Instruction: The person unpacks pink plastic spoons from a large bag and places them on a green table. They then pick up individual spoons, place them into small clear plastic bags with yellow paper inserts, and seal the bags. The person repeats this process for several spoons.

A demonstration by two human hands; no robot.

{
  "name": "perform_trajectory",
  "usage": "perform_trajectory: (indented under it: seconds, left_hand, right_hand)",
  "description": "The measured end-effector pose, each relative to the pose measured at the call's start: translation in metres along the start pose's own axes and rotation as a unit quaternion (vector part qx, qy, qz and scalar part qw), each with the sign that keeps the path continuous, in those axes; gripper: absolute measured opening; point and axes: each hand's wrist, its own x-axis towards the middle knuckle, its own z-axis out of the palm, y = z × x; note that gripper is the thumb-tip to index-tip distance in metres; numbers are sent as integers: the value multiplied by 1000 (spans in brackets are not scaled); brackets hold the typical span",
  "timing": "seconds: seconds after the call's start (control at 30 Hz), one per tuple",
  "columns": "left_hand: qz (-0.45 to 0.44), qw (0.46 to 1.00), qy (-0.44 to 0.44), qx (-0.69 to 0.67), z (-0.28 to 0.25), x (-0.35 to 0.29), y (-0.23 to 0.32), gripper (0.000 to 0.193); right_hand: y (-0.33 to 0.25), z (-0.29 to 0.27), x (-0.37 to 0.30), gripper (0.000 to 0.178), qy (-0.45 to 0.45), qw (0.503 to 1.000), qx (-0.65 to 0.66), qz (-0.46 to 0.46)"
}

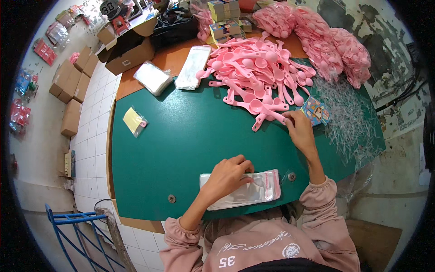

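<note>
My right hand (300,131) pinches the handle end of a pink plastic measuring spoon (267,110) at the near edge of a large pile of pink spoons (258,68). Near the table's front edge, my left hand (228,177) rests over a stack of clear plastic bags (267,189) with pinkish flap strips. Its fingers are curled, with the thumb apart from them, and nothing shows between them. Just right of the pile, beside my right hand, lie small colourful printed cards (316,111).
Thin clear plastic strips (346,122) cover the table's right side. Full bags of pink spoons (317,41) stand behind. White packs of bags (192,68) lie at the back, near an open cardboard box (129,54). A filled clear packet (135,121) lies at left on the green tabletop (158,154).
</note>
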Motion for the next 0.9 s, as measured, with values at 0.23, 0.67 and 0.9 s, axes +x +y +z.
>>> perform_trajectory:
  seconds: [0.23,0.67,0.9]
  left_hand:
    - [-5,986,-7,-164,0,4,-18,15]
    - [-93,862,45,-495,-6,5,-28,24]
    - [-92,851,54,-514,-9,4,-28,28]
  right_hand:
    - [-35,-14,-20,10,99,992,71,-38]
    - [-68,-32,-53,9,118,967,219,52]
    - [-76,-30,-53,9,101,968,227,39]
